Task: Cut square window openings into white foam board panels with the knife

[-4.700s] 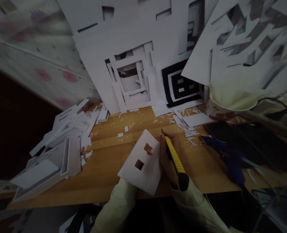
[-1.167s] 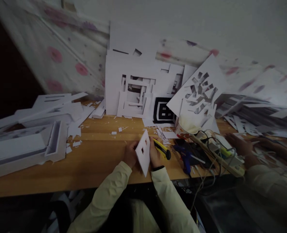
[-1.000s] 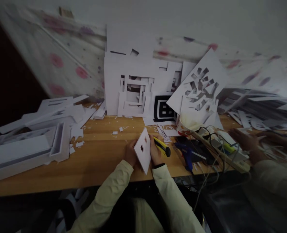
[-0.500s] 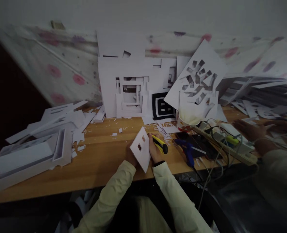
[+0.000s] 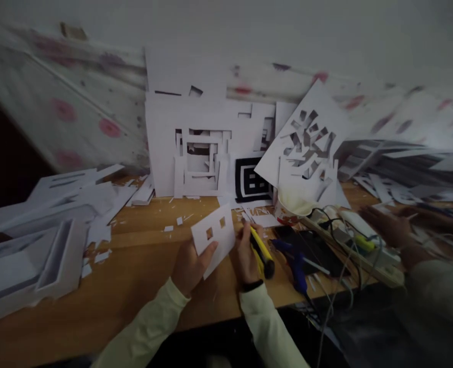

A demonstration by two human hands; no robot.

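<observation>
My left hand (image 5: 191, 268) grips the lower left edge of a small white foam board panel (image 5: 219, 244), thumb on its front face. Two square windows are cut through the panel, which is held tilted above the wooden table (image 5: 145, 266). Just to its right, my right hand (image 5: 245, 255) is closed around a yellow and black utility knife (image 5: 262, 250), whose thick end points down toward me. Whether the blade is out, I cannot tell. The fingers of the right hand are beside the panel's right edge.
Cut white boards (image 5: 165, 148) lean at the back, near a black square pattern (image 5: 254, 179). A paper cup (image 5: 293, 207), blue glue gun (image 5: 297, 263) and power strip (image 5: 383, 268) stand right. At left lies a white frame box (image 5: 63, 260). Another person's hands (image 5: 387, 227) work far right.
My left hand has come round to the panel's front and lower left. The right hand has let go of the panel and keeps the knife. The view has shifted a little.
</observation>
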